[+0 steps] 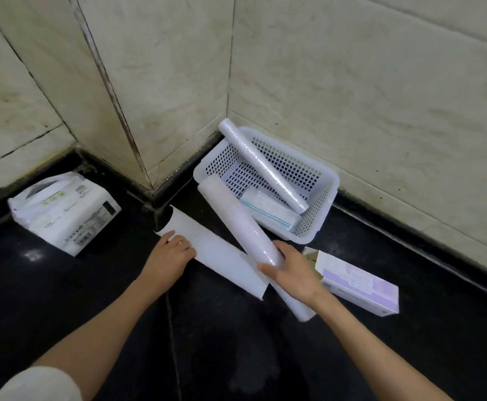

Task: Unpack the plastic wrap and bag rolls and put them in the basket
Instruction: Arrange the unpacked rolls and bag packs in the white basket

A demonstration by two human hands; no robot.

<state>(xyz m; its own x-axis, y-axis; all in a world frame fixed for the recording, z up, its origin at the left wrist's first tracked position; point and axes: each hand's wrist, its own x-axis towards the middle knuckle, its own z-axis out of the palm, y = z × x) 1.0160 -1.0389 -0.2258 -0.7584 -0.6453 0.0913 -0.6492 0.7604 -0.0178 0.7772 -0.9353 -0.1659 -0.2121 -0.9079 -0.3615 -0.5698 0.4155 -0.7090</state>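
A white perforated basket (pixel 320 175) sits in the corner of the dark counter. One long plastic wrap roll (pixel 261 166) leans in it, sticking out over its back rim, beside a flat white packet with a blue stripe (pixel 268 209). My right hand (pixel 291 273) grips a second long roll (pixel 236 224), whose far end points over the basket's front rim. My left hand (pixel 170 256) holds one end of a flat white wrapper sleeve (pixel 222 253) lying on the counter under the roll.
An opened purple and white carton (pixel 361 282) lies on the counter to the right of my right hand. A white plastic package (pixel 65 212) sits at the left by the wall. Tiled walls close the corner behind the basket.
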